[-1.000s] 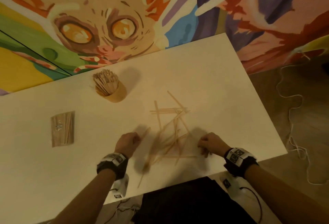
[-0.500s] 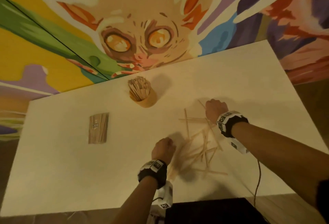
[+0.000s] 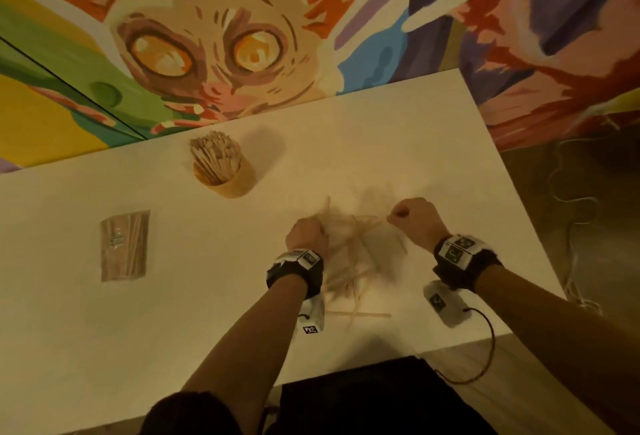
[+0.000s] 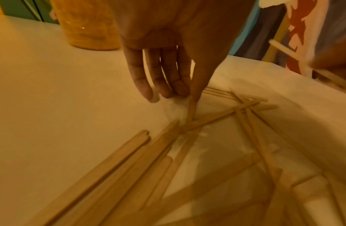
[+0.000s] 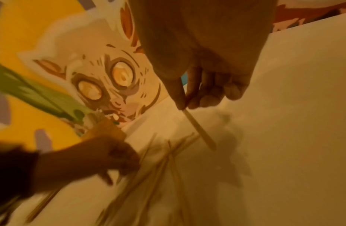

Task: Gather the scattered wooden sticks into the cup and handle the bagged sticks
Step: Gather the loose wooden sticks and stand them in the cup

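Several loose wooden sticks [image 3: 349, 261] lie crossed in a pile on the white table [image 3: 173, 313], between my two hands. My left hand [image 3: 306, 235] is at the pile's left edge; in the left wrist view its thumb and fingers [image 4: 166, 90] pinch the end of one stick [image 4: 191, 110]. My right hand [image 3: 412, 218] is at the pile's far right and pinches one stick [image 5: 199, 128] between thumb and forefinger, lifted off the table. A tan cup [image 3: 228, 178] full of sticks stands behind the pile to the left. The bagged sticks [image 3: 124, 246] lie flat further left.
A painted mural wall [image 3: 242, 36] runs along the table's far edge. The table's right edge [image 3: 512, 199] drops to a floor with a loose white cable [image 3: 568, 213]. A dark cable [image 3: 485, 348] hangs from my right wrist near the front edge.
My right hand has come back from the far end of the pile, lifting one stick. My left hand has moved up along the pile's left side. The sticks are drawn closer together.
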